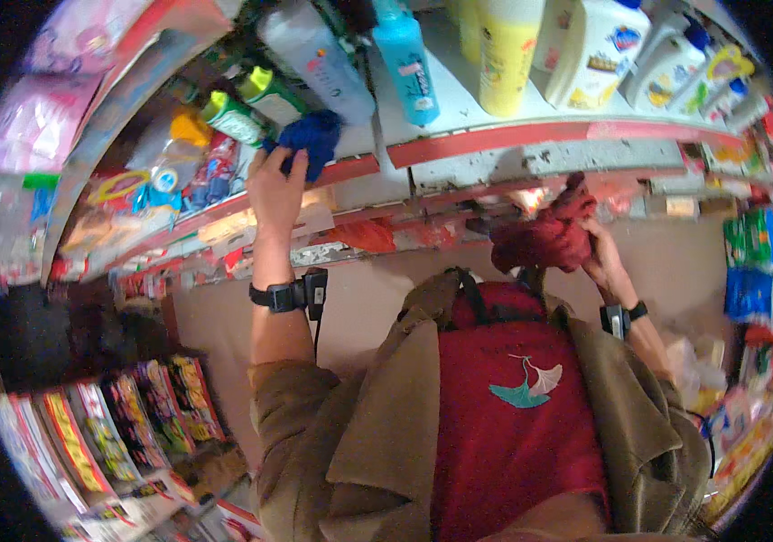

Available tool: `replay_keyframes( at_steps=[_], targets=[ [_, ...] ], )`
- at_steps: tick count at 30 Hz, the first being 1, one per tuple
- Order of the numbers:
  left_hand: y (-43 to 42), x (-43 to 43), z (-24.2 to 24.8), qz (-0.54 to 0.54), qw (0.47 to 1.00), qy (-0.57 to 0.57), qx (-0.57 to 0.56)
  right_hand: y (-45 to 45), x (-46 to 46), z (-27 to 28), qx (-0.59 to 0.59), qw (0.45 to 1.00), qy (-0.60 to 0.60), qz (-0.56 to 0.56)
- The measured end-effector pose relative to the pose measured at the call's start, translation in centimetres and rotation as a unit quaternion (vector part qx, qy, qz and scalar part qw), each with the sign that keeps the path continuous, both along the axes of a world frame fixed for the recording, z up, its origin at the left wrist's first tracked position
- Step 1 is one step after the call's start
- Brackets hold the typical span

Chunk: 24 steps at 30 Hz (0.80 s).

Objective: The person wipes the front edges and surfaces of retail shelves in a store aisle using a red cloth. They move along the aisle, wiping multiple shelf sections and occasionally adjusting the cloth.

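Observation:
My left hand [278, 179] reaches up to the front of a shop shelf [454, 132], fingers curled on a dark blue cloth [315, 142]. The cloth is bunched at the shelf's edge, close to two green bottles with yellow-green caps [234, 118] and a large pale bottle [322, 68]. Away from the shelf, on the right, my right hand [600, 247] grips a crumpled dark red cloth [545, 234]. A turquoise bottle [408, 68] and a yellow canister [510, 61] stand upright on the shelf between the hands' directions.
White jugs with blue caps [596, 57] line the shelf's right part. A red strip [481, 146] edges it. Packaged goods [156, 183] crowd the left end. Racks of colourful packets [122, 420] stand lower left, and hanging bags [749, 264] are at the right.

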<state>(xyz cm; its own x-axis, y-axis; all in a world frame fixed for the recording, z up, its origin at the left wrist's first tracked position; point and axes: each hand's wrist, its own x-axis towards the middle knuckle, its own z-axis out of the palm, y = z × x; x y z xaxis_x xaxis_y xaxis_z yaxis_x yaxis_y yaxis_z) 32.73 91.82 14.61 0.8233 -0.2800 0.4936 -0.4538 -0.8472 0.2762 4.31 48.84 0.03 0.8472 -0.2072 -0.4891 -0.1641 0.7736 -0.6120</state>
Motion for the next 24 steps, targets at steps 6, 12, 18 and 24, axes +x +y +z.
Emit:
replay_keyframes(
  at_steps=[6, 12, 18, 24],
  targets=[
    [-0.2, -3.0, 1.0, 0.006, 0.985, -0.15, -0.082, 4.7, -1.4, 2.4, -0.048, 0.999, -0.019, -0.002],
    [-3.2, -10.6, -4.0, -0.186, 0.866, 0.386, -0.259, 5.9, -2.9, 2.6, 0.031, 0.999, -0.002, -0.027],
    [-9.3, -12.8, -13.5, -0.253, 0.577, 0.755, -0.182, 10.2, -1.4, 2.8, 0.093, 0.993, -0.07, -0.01],
    [-12.3, -12.4, -15.6, -0.263, 0.242, 0.85, -0.388, 15.2, 1.6, 2.1, -0.14, 0.989, -0.03, -0.037]
  ],
)
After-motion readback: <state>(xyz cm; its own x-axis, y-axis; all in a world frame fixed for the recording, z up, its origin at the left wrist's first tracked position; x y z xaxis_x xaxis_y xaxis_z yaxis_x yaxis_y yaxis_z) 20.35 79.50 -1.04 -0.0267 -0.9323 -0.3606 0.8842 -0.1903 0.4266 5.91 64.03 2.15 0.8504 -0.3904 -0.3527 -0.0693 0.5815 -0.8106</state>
